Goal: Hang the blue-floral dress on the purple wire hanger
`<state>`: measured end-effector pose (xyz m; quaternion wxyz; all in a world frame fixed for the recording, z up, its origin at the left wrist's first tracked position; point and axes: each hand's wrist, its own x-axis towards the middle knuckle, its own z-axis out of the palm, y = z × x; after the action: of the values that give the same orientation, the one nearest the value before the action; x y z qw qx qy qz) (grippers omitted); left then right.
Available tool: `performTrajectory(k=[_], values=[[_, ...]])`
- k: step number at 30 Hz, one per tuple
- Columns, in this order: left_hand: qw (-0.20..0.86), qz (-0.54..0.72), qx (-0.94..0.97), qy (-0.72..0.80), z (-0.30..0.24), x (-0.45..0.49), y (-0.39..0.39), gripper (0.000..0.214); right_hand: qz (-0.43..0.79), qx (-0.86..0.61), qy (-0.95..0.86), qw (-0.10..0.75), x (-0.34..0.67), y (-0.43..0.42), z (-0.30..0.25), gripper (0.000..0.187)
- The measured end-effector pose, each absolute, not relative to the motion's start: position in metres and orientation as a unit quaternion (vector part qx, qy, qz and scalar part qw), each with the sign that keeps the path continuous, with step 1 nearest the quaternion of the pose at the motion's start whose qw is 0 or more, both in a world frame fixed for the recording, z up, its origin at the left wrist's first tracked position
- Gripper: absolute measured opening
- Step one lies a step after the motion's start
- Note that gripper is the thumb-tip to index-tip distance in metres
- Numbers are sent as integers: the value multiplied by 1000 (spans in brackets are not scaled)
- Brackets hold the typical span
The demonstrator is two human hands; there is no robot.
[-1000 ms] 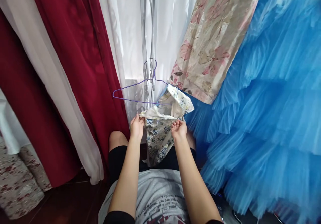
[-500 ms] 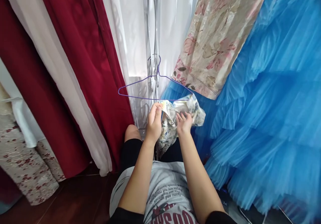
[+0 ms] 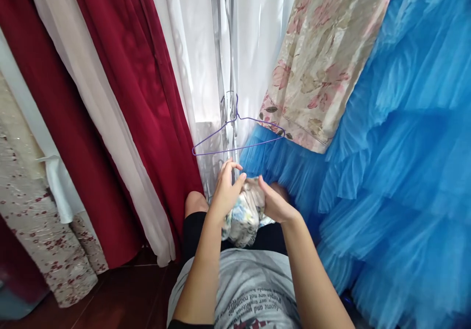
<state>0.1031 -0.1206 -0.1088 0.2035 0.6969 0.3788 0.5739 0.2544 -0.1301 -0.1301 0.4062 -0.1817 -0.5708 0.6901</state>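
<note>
A bunched floral satin garment (image 3: 245,216), white with blue, yellow and beige print, lies in a heap on my lap between my forearms. At its upper left is my left hand (image 3: 228,187), thumb and curved fingers apart, with nothing gripped. My right hand (image 3: 277,202) is at the garment's upper right, fingers stretched out along the cloth and partly seen edge-on. Just beyond my hands a purple wire hanger (image 3: 239,149) hangs bare from a metal rack (image 3: 232,64). Part of the garment is hidden behind my wrists.
Dark red curtain-like cloths (image 3: 125,73) and a pale strip of fabric hang to the left. White fabric (image 3: 257,34) is behind the rack. A beige floral garment (image 3: 316,73) and layered blue tulle (image 3: 405,172) hang at the right. Dark floor tiles (image 3: 121,294) show at lower left.
The garment has come off the hanger's right corner and dropped onto my lap, bunched up. Both hands have drawn back lower, and their hold on the cloth has loosened.
</note>
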Motion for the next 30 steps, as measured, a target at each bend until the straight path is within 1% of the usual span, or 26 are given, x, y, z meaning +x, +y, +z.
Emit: performTrajectory(k=[3, 4, 6, 8, 10, 12, 14, 16, 17, 18, 19, 20, 22, 24, 27, 28, 30], values=[[322, 489, 740, 332, -120, 95, -135, 32, 671, -86, -646, 354, 280, -131, -136, 65], [354, 453, 753, 320, -128, 94, -144, 41, 662, -51, -660, 352, 287, -130, -138, 63], [374, 392, 776, 324, -149, 92, -165, 57, 645, 1, -668, 372, 302, -129, -138, 51], [350, 344, 798, 350, -173, 85, -182, 61, 621, 32, -683, 382, 316, -132, -130, 48], [289, 304, 827, 373, -192, 68, -186, 55, 592, 20, -706, 388, 330, -140, -113, 50], [205, 275, 852, 396, -204, 41, -173, 45, 564, -61, -722, 396, 341, -147, -91, 48], [131, 256, 855, 432, -206, 7, -144, 35, 515, -173, -749, 380, 343, -146, -68, 37], [83, 248, 830, 494, -199, -28, -108, 32, 420, -250, -797, 355, 333, -129, -48, 19], [50, 257, 806, 530, -193, -44, -89, 34, 352, -265, -815, 376, 324, -113, -41, 12], [32, 250, 795, 552, -186, -58, -72, 38, 292, -273, -815, 418, 314, -93, -37, 20], [30, 236, 795, 558, -178, -70, -56, 42, 249, -285, -807, 453, 305, -70, -36, 33], [34, 229, 794, 562, -169, -80, -41, 45, 222, -313, -793, 474, 297, -47, -38, 42], [24, 231, 791, 566, -146, -95, -17, 50, 165, -416, -754, 480, 289, -3, -48, 47], [-19, 234, 794, 561, -120, -102, 0, 50, 146, -461, -747, 457, 289, 26, -62, 43], [-80, 204, 805, 551, -84, -103, 12, 40, 134, -480, -764, 410, 295, 41, -78, 25], [-90, 200, 806, 549, -73, -102, 13, 40, 126, -484, -770, 396, 297, 41, -80, 23], [-101, 204, 820, 525, -55, -99, 11, 43, 110, -489, -779, 376, 298, 35, -83, 25]])
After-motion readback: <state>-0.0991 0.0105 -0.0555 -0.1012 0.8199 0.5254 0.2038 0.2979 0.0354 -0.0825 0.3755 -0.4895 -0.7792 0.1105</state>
